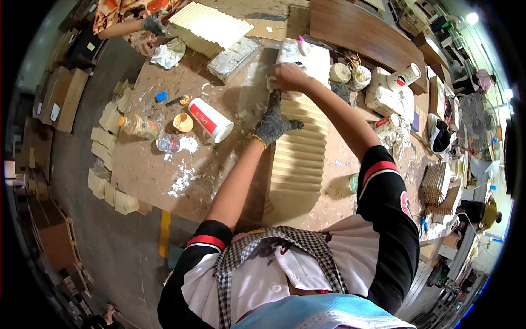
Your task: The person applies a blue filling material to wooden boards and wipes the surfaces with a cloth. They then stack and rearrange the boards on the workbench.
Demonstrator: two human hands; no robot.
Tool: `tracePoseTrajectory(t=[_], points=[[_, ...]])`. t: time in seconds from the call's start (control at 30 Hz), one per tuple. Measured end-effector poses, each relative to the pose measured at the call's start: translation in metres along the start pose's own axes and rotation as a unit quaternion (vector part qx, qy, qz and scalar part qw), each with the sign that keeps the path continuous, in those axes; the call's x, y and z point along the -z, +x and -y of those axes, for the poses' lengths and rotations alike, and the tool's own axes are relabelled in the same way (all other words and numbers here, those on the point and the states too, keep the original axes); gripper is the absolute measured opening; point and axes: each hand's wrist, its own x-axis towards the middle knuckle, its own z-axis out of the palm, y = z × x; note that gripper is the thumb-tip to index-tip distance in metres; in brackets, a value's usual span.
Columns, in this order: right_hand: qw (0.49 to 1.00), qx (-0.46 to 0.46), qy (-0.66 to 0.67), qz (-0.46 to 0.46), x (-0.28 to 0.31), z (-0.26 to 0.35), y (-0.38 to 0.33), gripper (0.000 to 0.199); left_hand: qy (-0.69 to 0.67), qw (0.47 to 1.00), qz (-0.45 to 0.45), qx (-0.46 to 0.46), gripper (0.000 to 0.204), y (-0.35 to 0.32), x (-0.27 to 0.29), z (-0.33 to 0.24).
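A cream-coloured ridged block (298, 148) lies lengthwise on the table in front of me. My left hand (274, 125), in a grey glove, rests along its left edge with thumb and fingers stretched out. Bare and closed, my right hand (290, 78) is at the block's far end; whatever its fingers hold is hidden. Just beyond it sits a white-smeared block (320, 61), with a white bottle (305, 48) with a pink tip on it. The block's far end is partly covered by my right hand and forearm.
Left of me are a paper cup (211, 120) lying on its side, a plastic jar (138, 127) and a clear bottle (168, 143). Across the table, another person's gloved hand (155, 23) touches a second ridged block (208, 27). A brown board (364, 30) lies at the far right.
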Motion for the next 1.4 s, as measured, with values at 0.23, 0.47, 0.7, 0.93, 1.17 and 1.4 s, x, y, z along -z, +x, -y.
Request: tracePoseTrajectory(t=[0.23, 0.47, 0.7, 0.93, 1.17, 1.4], points=[[0.893, -0.393, -0.132, -0.177, 0.047, -0.043, -0.09, 0.019, 0.018, 0.999, 0.02, 0.027, 0.137, -0.001, 0.007, -0.006], [0.956, -0.22, 0.096, -0.169, -0.033, 0.009, -0.104, 0.023, 0.132, 0.977, -0.08, -0.148, 0.109, 0.043, 0.002, 0.029], [0.858, -0.404, 0.152, -0.279, -0.082, -0.033, -0.186, 0.018, 0.104, 0.991, 0.005, -0.086, 0.102, 0.038, -0.005, -0.018], [0.849, -0.234, 0.189, -0.434, -0.084, -0.011, -0.158, 0.025, 0.113, 0.99, 0.042, -0.068, 0.106, 0.043, 0.004, -0.02], [0.814, -0.466, 0.196, -0.286, -0.105, -0.04, -0.202, 0.015, 0.131, 0.989, 0.029, -0.068, 0.109, 0.038, 0.004, -0.023], [0.883, -0.203, 0.182, -0.383, -0.086, -0.025, -0.213, 0.029, 0.134, 0.989, 0.039, -0.04, 0.105, 0.038, 0.002, -0.026]])
